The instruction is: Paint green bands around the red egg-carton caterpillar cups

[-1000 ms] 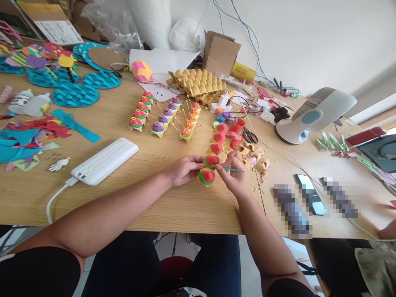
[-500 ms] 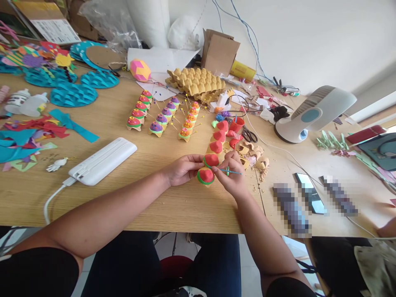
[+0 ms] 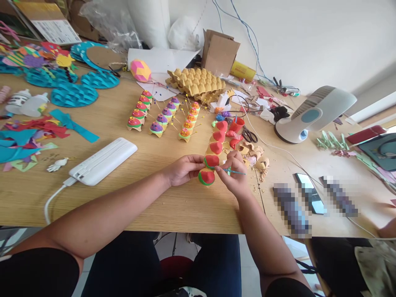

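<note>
A strip of egg-carton cups with red caps [image 3: 216, 146] lies on the wooden table [image 3: 139, 198], running away from me. My left hand [image 3: 182, 168] is closed on its near end, beside the second red cap [image 3: 211, 161]. The nearest cap [image 3: 206, 177] is red with a green band. My right hand [image 3: 233, 175] pinches a thin blue stick [image 3: 236, 172] against the second cap, its fingers pressed together.
Three finished rows of painted cups [image 3: 162, 115] stand further back, with an egg tray [image 3: 196, 82] behind. A white power bank [image 3: 103, 161] lies left, a desk fan [image 3: 315, 113] and phone [image 3: 309, 194] right. Scissors [image 3: 249, 135] and carton scraps [image 3: 256, 159] sit by the strip. Teal paper shapes [image 3: 74, 95] fill the far left.
Both hands have stayed on the strip's near end. The right hand and blue stick shifted only slightly around the second red cap.
</note>
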Demonstrator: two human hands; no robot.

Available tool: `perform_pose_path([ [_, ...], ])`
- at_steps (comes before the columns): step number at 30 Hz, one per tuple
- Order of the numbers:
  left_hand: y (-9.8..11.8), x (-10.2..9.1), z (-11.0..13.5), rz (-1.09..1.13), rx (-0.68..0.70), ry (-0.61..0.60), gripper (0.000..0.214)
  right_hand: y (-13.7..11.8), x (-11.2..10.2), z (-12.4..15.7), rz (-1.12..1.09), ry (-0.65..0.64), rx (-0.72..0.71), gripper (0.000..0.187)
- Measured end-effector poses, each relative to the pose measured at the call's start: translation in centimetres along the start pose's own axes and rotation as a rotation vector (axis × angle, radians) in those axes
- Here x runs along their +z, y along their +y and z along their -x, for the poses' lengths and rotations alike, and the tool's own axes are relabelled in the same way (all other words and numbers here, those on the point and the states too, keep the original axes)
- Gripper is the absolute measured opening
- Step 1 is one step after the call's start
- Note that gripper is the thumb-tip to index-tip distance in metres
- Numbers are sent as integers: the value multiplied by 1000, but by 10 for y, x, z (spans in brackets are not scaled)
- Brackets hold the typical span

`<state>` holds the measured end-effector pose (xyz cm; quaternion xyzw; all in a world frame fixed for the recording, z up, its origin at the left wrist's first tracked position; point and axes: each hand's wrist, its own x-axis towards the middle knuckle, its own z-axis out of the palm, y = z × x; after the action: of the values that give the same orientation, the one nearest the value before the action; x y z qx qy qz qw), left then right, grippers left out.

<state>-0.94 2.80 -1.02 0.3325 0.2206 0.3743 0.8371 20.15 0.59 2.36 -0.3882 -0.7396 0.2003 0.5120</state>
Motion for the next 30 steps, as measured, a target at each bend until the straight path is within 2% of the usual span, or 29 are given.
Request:
perform_pose_path([
  [11, -1, 3, 1, -120, 1, 20, 26, 1, -4, -3, 54, -118, 90, 24],
  [18, -3, 3, 0, -148, -10, 15, 33, 2, -2, -4, 50, -124, 80, 23],
  [25, -3, 3, 0, -174, 4, 22, 28, 3, -2, -4, 106, -132, 89, 25],
  [30, -6, 2, 0, -175, -11, 28, 34, 2, -3, -5, 39, -155, 117, 26],
])
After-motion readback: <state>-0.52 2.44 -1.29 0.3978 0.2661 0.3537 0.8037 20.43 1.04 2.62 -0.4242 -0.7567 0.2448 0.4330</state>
